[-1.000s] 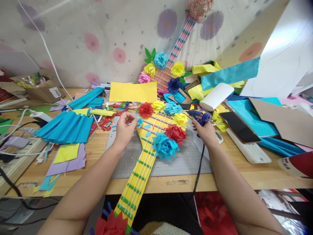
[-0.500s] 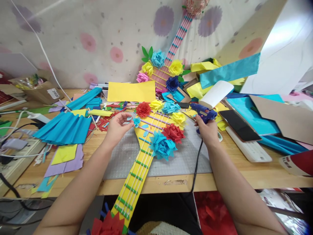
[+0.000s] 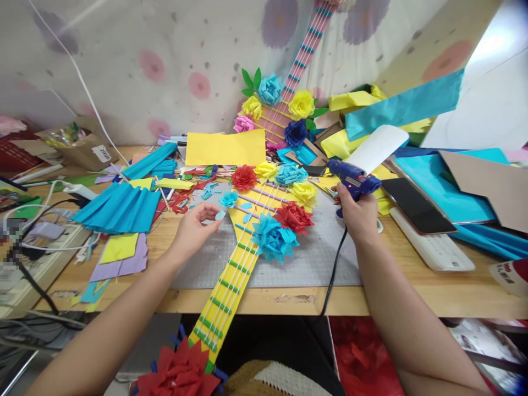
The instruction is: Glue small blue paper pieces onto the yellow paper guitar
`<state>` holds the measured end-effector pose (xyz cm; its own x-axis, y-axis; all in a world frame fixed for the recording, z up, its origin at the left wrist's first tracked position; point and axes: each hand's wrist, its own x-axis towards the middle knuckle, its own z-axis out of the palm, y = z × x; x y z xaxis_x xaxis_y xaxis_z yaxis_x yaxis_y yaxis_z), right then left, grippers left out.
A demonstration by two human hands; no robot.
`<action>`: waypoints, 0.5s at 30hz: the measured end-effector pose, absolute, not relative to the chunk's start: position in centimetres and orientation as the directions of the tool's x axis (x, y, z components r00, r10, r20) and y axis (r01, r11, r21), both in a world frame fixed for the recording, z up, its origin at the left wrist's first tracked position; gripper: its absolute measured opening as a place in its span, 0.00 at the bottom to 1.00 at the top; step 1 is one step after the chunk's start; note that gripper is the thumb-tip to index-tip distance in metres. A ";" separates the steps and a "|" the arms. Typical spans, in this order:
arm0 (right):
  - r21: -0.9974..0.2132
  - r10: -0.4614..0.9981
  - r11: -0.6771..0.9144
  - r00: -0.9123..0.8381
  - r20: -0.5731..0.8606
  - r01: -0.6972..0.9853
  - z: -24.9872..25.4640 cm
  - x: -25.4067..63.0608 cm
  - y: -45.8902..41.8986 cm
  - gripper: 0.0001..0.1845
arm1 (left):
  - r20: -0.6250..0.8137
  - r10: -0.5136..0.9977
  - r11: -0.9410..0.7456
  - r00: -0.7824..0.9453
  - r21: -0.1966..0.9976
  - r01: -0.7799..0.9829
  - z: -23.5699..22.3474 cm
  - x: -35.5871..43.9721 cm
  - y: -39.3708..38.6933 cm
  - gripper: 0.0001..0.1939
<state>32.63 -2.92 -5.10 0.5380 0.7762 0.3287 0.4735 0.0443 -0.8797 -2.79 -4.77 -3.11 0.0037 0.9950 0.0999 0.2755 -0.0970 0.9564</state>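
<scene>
Between the thumb and fingers of my left hand (image 3: 200, 224) is a small light blue paper petal (image 3: 220, 215). Just above it, a small blue paper flower (image 3: 228, 199) lies at the left edge of a yellow paper guitar (image 3: 233, 267). My right hand (image 3: 358, 212) grips a dark blue glue gun (image 3: 353, 180), its nozzle pointing left over the desk. The guitar carries a red flower (image 3: 293, 218), a large blue flower (image 3: 275, 238) and several others. Loose blue petals (image 3: 247, 212) rest on its body. A big red flower (image 3: 179, 371) covers the neck's near end.
A grey cutting mat (image 3: 322, 264) lies beneath the guitar. Pleated blue paper (image 3: 119, 209) and scraps spread to the left. On the right are a black phone (image 3: 418, 206), a white keyboard-like object (image 3: 433, 242) and a paper cup (image 3: 509, 278). A pink guitar (image 3: 303, 55) leans at the back.
My left hand has drawn slightly down from the small blue flower, which now sits apart from my fingers. A light blue petal shows in the pinch. The whole view has shifted a little.
</scene>
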 end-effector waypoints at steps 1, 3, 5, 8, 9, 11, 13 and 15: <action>-0.890 0.771 0.024 0.558 0.306 0.455 -5.0 32.6 -2.9 0.24 | 0.105 0.994 -0.099 -0.006 0.950 0.295 -3.5 -2.8 -4.8 0.16; -0.900 0.769 0.005 0.574 0.282 0.436 -4.9 32.4 -3.0 0.23 | 0.127 0.992 -0.120 0.003 0.928 0.352 -4.0 -2.8 -4.6 0.13; -0.899 0.777 0.009 0.563 0.281 0.437 -4.8 32.3 -2.9 0.22 | 0.165 0.986 -0.162 0.030 0.895 0.416 -4.3 -2.7 -4.5 0.10; -0.901 0.786 -0.002 0.558 0.267 0.434 -4.8 32.3 -2.9 0.22 | 0.211 0.975 -0.216 0.066 0.851 0.479 -4.5 -2.6 -4.3 0.10; -0.902 0.788 -0.007 0.558 0.260 0.431 -4.8 32.3 -2.9 0.22 | 0.217 0.973 -0.224 0.074 0.838 0.497 -4.6 -2.7 -4.3 0.09; -0.906 0.791 -0.015 0.559 0.249 0.424 -5.0 32.4 -2.8 0.22 | 0.232 0.969 -0.236 0.079 0.801 0.550 -4.7 -3.0 -4.3 0.08; -0.907 0.795 -0.015 0.554 0.245 0.421 -5.1 32.6 -2.8 0.23 | 0.265 0.963 -0.241 0.053 0.749 0.618 -4.6 -3.6 -4.4 0.07; -0.885 0.805 0.006 0.523 0.281 0.466 -5.2 32.6 -2.8 0.24 | 0.309 0.951 -0.231 -0.003 0.718 0.657 -4.2 -4.5 -4.5 0.06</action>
<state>32.63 -2.80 -5.17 0.5225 0.8051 0.2806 0.4661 0.0058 -0.8847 -4.46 -4.50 -4.22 -0.0030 0.9510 0.3091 0.6566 -0.2312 0.7180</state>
